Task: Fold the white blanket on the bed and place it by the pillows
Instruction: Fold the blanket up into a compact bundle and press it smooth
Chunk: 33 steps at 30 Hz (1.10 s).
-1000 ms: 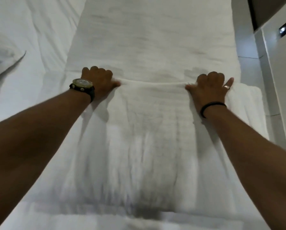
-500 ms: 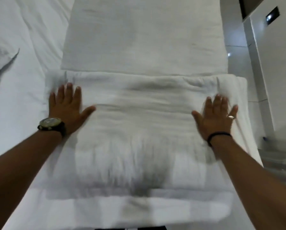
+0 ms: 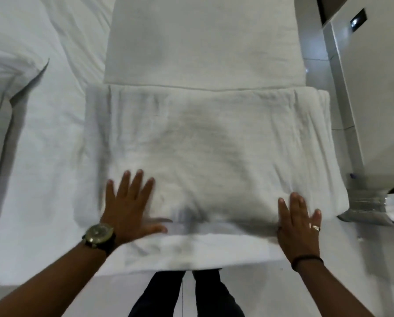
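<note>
The folded blanket (image 3: 205,145) lies across the near end of the bed (image 3: 42,179), with a longer unfolded stretch running away beyond it. The left hand (image 3: 128,207) rests flat on its near left corner, the right hand (image 3: 297,225) on its near right edge. A pillow (image 3: 6,72) lies far left. A cabinet (image 3: 374,88) stands right of the bed.

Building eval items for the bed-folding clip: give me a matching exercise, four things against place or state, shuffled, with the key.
Things:
1. left hand
2. right hand
3. white blanket
4. pillow

Places or states:
A. far left on the bed
B. flat on the blanket's near right edge, ring on a finger
C. flat on the blanket's near left, watch at the wrist
D. partly folded, a thick layer over a longer strip

Pairs: 1-C, 2-B, 3-D, 4-A
</note>
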Available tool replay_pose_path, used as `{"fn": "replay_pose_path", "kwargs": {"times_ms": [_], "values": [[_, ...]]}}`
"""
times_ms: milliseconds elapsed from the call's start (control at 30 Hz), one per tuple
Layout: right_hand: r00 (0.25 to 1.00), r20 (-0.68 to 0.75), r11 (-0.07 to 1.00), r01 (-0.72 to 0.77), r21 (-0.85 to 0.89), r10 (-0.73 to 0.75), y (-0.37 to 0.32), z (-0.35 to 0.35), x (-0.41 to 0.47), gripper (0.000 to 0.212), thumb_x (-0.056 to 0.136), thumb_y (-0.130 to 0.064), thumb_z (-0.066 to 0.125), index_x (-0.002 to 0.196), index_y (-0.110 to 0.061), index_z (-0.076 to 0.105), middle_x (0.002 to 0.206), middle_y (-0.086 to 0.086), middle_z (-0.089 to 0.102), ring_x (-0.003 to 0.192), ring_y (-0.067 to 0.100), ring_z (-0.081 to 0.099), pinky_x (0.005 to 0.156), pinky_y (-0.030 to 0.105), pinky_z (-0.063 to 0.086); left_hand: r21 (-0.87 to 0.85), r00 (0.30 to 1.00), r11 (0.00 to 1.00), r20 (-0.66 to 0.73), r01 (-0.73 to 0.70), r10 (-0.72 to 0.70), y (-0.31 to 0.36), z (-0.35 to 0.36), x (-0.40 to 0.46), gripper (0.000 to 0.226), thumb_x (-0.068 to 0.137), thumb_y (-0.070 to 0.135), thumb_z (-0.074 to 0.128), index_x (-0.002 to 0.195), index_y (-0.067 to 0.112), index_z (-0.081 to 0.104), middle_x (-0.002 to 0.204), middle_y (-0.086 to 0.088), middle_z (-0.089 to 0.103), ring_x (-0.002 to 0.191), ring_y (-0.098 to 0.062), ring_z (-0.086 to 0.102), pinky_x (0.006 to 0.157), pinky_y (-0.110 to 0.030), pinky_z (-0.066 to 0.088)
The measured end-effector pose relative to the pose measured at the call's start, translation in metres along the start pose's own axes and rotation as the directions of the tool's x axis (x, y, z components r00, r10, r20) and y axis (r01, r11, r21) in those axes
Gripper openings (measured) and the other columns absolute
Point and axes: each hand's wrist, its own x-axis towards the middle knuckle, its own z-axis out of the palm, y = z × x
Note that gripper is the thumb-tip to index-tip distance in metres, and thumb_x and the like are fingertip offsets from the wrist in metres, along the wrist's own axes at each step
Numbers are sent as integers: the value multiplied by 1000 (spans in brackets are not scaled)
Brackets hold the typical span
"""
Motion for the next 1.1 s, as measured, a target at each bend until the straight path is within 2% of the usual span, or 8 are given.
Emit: {"fn": "replay_pose_path", "kwargs": {"times_ms": [133, 233, 333, 533, 667, 867, 967, 1100], "values": [[1000, 17, 997, -6, -75, 7, -16, -5, 32, 59, 81, 10, 36, 139, 4, 44, 142, 36, 40, 132, 49, 40, 115, 60, 12, 192, 997, 981, -75, 18, -4, 14, 12, -26, 65, 83, 3, 46, 148, 4, 40, 150, -27, 40, 133, -51, 43, 96, -73, 31], [997, 69, 997, -42, -61, 46, -23, -35, 55, 24, 74, 10, 50, 89, 4, 68, 83, 31, 66, 80, 46, 67, 77, 55, 54, 287, 991, 954, -129, 83, -47, 19, -10, -5, 23, 79, 0, 62, 101, 4, 66, 88, -20, 65, 71, -38, 66, 61, -50, 53], [986, 141, 996, -86, -6, 86, -23, -88, 46, 15, 69, 9, 65, 75, -5, 66, 66, 16, 66, 61, 36, 64, 57, 37, 47, 184, 969, 983, -246, 20, 27, 24, -48, -10, 23, 57, -1, 80, 72, 8, 64, 60, -13, 56, 44, -30, 56, 45, -35, 42], [993, 88, 986, -89, 141, 77, -6, -147, -29, 21, 87, -9, 51, 102, -16, 64, 100, 4, 69, 91, 26, 66, 75, 31, 46, 171, 963, 983, -267, 68, -20, 38, -98, -93, 27, 56, 6, 83, 78, 14, 69, 65, -10, 63, 48, -33, 62, 43, -37, 51], [957, 289, 993, 2, 116, -35, 8, -189, -93, 25, 89, -26, 53, 111, -21, 62, 113, 1, 66, 103, 21, 63, 79, 26, 45, 267, 986, 949, -26, 168, -167, 60, -129, -167, 36, 84, 27, 58, 120, 30, 63, 117, 1, 67, 106, -21, 66, 84, -30, 49], [694, 704, 985, 167, 46, -151, 29, -253, -161, 18, 56, -12, 67, 72, -16, 60, 84, -1, 62, 72, 18, 56, 59, 22, 47, 211, 864, 965, 444, 159, -239, 87, -183, -250, 66, 70, 20, 58, 136, 10, 55, 142, -10, 54, 131, -24, 51, 93, -18, 43], [658, 739, 969, 245, -25, -147, 35, -266, -175, 34, 72, 1, 71, 62, -22, 48, 71, -11, 45, 77, 13, 51, 44, 14, 32, 172, 813, 975, 541, 142, -214, 95, -206, -258, 71, 53, 6, 52, 122, -14, 55, 123, -27, 61, 114, -39, 60, 44, -10, 37], [689, 690, 955, 297, 7, -220, 43, -263, -163, 19, 79, -1, 65, 82, -19, 58, 114, 5, 65, 94, 23, 60, 62, 21, 40, 196, 831, 967, 499, 166, -243, 93, -218, -232, 39, 66, -3, 51, 103, -6, 63, 68, -6, 58, 54, -14, 52, 41, -14, 34]]}}
